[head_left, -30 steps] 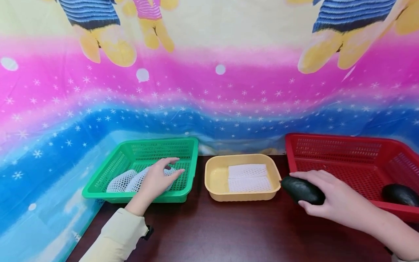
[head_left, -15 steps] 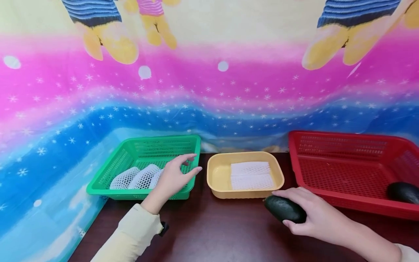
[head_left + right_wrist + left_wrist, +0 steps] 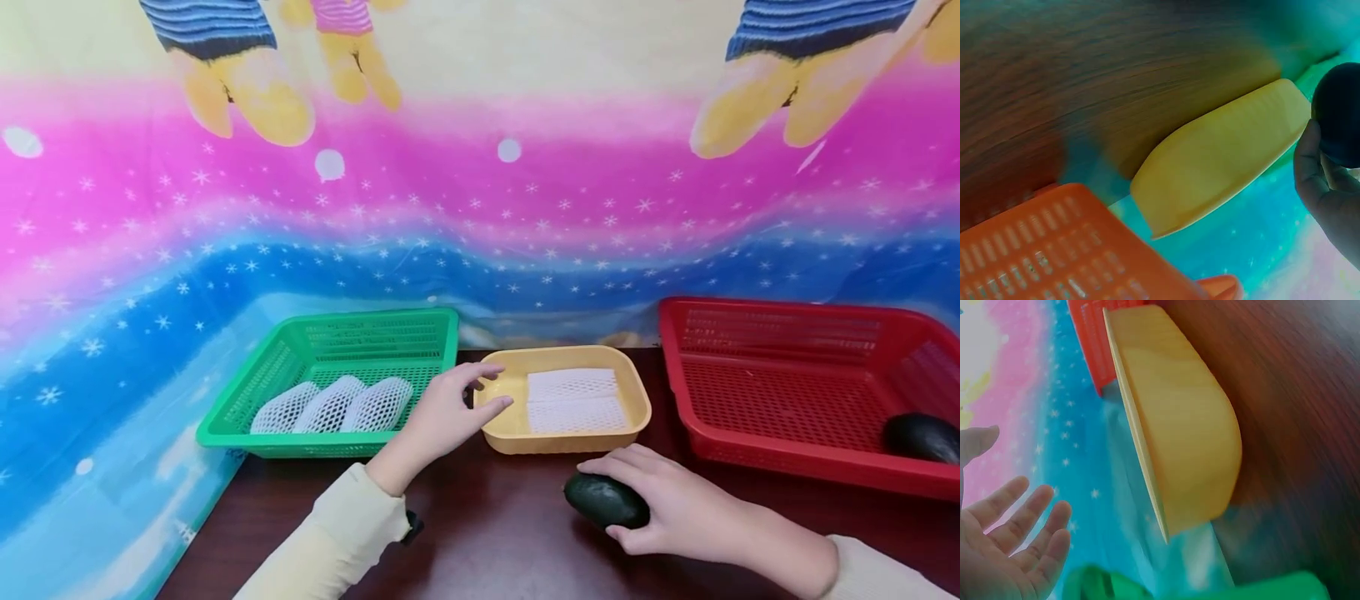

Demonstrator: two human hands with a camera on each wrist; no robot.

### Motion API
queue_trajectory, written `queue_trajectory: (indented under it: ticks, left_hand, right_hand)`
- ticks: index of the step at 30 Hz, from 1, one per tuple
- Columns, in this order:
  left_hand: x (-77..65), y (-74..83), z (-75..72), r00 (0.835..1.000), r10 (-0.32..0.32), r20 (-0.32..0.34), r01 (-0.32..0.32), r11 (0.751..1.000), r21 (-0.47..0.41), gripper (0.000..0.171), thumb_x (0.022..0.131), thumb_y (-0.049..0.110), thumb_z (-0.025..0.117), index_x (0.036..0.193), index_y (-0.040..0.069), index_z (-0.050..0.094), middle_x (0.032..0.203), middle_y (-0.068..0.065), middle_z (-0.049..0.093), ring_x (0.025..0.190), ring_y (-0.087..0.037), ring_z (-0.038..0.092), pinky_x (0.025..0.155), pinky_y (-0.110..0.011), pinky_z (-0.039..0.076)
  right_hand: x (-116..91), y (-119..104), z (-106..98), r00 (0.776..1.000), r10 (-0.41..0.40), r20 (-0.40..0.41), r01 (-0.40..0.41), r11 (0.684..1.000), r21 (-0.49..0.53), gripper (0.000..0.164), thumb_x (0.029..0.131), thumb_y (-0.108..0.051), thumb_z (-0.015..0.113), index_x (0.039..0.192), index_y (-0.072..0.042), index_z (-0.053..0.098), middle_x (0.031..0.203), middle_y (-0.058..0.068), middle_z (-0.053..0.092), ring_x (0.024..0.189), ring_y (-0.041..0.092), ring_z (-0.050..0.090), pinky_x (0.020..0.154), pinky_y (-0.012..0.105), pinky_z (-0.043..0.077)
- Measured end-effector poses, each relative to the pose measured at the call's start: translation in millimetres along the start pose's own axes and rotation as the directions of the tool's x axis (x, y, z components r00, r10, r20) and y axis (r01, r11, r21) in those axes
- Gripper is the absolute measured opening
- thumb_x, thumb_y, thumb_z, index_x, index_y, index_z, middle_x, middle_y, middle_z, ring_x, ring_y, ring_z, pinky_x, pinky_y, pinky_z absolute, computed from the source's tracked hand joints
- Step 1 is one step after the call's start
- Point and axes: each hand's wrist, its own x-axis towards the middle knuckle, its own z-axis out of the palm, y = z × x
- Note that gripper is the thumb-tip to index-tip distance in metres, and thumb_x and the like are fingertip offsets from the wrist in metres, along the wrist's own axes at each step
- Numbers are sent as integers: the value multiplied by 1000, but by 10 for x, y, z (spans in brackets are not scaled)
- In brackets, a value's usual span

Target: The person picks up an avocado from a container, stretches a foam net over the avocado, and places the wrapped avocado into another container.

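My right hand [image 3: 667,508] grips a dark green, smooth oval fruit [image 3: 606,500] between thumb and fingers, over the table in front of the yellow tray. In the right wrist view the fruit [image 3: 1338,115] looks nearly black at the right edge. My left hand [image 3: 450,412] holds nothing; its fingers are parted and reach over the left end of the yellow tray [image 3: 562,442]. White foam net sleeves [image 3: 573,400] lie flat inside that tray. The left wrist view shows my left hand [image 3: 1013,550] with loosely bent fingers beside the tray's yellow wall [image 3: 1179,425].
A green basket [image 3: 322,446] at left holds three oval things in white foam nets [image 3: 326,406]. The red basket [image 3: 787,467] at right contains another dark oval fruit [image 3: 922,437]. Behind them hangs a printed cloth [image 3: 480,208]. All stand on a dark wooden table [image 3: 495,533].
My right hand has carried the dark fruit leftward from the red basket's edge to in front of the yellow tray. My left hand has moved right from the green basket, uncovering the netted things.
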Motion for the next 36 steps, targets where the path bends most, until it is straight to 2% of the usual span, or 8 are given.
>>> queue_trajectory:
  ticks: [3,7,19,25,32,36]
  left_hand:
    - [69,38,83,999,9,37,-9,1000,-5,45,95,37,74,134,16,68,128,0,68,108,-24,63,85,-40,54]
    - [138,62,170,997,-3,75,5,1000,-21,45,96,36,73,136,16,66,129,0,67,112,-25,63,88,-42,54]
    - [326,8,447,986,-43,158,49,998,-29,52,98,34,70,144,13,58,132,-10,64,113,-27,62,90,-42,53]
    - [402,-66,594,979,-74,191,68,997,37,48,98,31,70,141,13,61,135,-10,62,115,-30,61,93,-44,53]
    - [440,-154,750,966,-105,235,75,988,133,35,95,33,73,122,11,73,119,-9,67,103,-23,63,88,-37,55]
    - [478,-186,808,961,-112,253,66,981,183,34,94,35,75,118,12,74,117,-8,67,102,-22,63,89,-35,54]
  right_hand:
    - [45,-14,34,1000,-3,28,2,1000,15,60,82,-31,85,136,-21,62,118,-12,59,104,6,55,74,26,53]
    - [86,-32,87,997,-8,71,6,999,37,61,82,-32,84,137,-22,61,119,-10,59,105,7,55,76,27,53]
    - [133,-27,186,996,-56,76,51,997,63,60,82,-29,84,137,-19,61,120,-10,60,106,7,55,79,27,53]
    - [153,-1,209,994,-53,96,45,995,91,58,84,-30,83,137,-19,61,119,-10,60,106,7,55,80,27,53]
    - [171,1,252,987,-32,158,10,990,141,55,89,-34,80,138,-21,60,120,-12,59,108,6,53,80,27,53]
    - [170,6,273,987,-41,154,21,992,128,54,90,-35,79,139,-22,59,120,-12,59,108,6,54,81,27,53]
